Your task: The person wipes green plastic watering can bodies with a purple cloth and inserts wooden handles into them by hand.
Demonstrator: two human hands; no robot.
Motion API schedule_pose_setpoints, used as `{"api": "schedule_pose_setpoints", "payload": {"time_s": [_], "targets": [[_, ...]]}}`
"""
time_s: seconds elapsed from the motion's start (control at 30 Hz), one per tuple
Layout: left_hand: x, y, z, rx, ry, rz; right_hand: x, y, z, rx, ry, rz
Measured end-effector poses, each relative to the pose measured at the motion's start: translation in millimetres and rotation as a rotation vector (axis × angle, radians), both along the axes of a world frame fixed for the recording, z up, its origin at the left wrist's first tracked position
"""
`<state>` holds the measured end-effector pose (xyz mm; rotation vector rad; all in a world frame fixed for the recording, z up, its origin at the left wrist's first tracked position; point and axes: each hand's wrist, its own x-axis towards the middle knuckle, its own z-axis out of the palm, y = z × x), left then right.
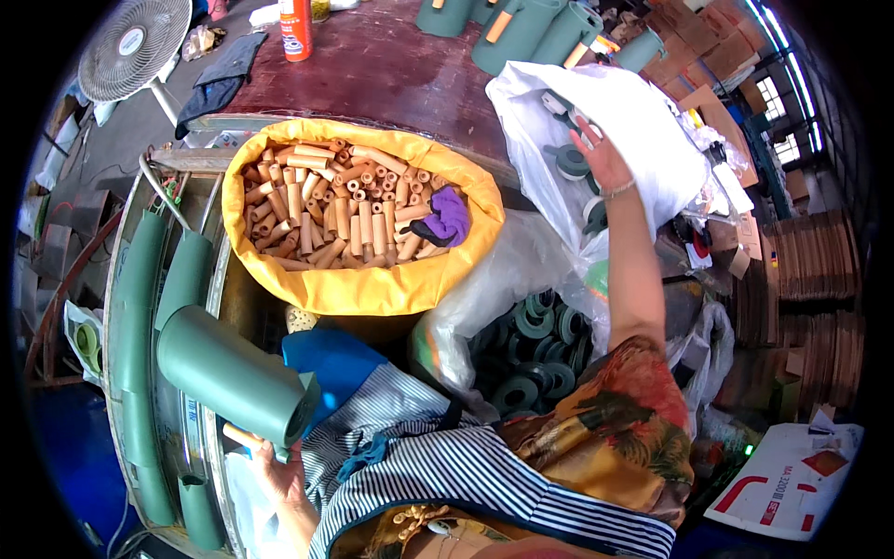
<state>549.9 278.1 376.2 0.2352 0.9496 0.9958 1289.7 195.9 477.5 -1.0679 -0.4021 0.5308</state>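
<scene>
Two bare hands are at work. Your left hand [282, 477] is curled in at the underside of the tilted green jug [228, 373], by its tan handle [241, 435]; the jug hides part of the hold, so which fingers pinch what, you cannot tell. That jug lies low on your left, above the green tubes [140, 363] in the metal rack [114, 326]. Your right hand [603, 163] is stretched out, fingers spread and apart, over the mouth of the white bag [643, 126], where green round parts [570, 160] show; whether a fingertip touches any, you cannot tell.

Between your arms stands the yellow bag [372, 296], full of tan tubes [349, 200], with a purple cloth [449, 216] on top.

As for print, the red canister [296, 33] on the table [372, 74] bears pale lettering, and the white carton [787, 484] at lower right carries red and dark characters plus an orange-red diamond.
</scene>
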Motion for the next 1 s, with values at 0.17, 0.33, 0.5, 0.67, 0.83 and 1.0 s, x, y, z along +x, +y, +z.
{"api": "schedule_pose_setpoints", "payload": {"time_s": [0.17,0.33,0.5,0.67,0.83,1.0], "targets": [[-26.3,-2.0,-7.7,-0.066,0.011,0.063,40.5,-5.4,2.7,-0.235,-0.379,-0.263],[-18.1,-7.1,-5.1,-0.056,-0.111,0.117,4.5,10.2,-25.6,-1.38,-1.3,-0.077],[5.9,-1.9,-7.2,-0.021,-0.304,0.065,0.0,6.9,-48.8,-1.681,-1.369,0.031],[41.8,2.3,36.4,-0.047,-0.337,0.061,-105.3,35.8,1.1,-1.066,-1.044,-0.484],[85.2,5.1,53.8,-0.076,-0.477,0.013,-354.9,23.7,9.1,-0.21,-1.034,0.28],[84.2,-18.4,64.7,-0.05,-0.546,0.028,-475.9,52.8,16.4,-0.234,-1.246,0.149]]}}
